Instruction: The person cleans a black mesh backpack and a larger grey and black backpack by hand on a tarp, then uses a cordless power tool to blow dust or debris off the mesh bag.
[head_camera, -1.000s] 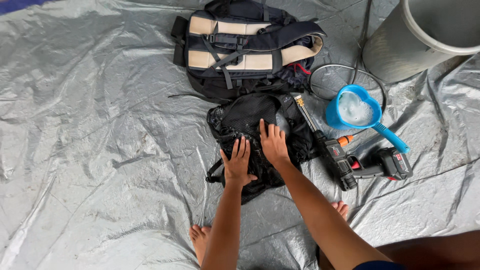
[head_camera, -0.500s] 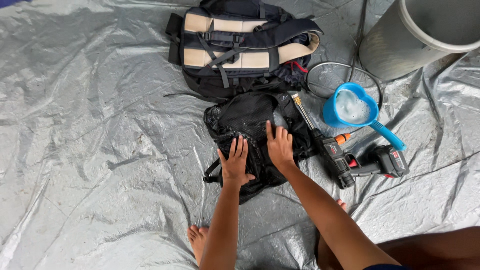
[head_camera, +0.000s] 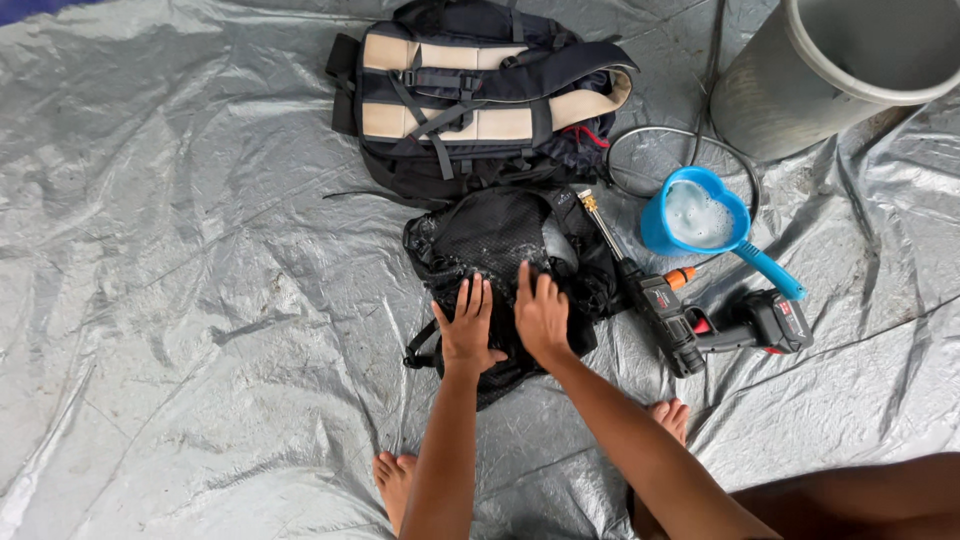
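Head view | left hand (head_camera: 468, 325), right hand (head_camera: 541, 315) flat on black bag (head_camera: 500, 240)

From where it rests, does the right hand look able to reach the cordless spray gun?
Probably yes: the right hand lies flat on the black mesh bag, and the spray gun sits just beside it, nothing between.

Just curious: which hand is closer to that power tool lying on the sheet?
Right. The right hand lies flat on the black bag, close beside the tool; the left hand is farther away.
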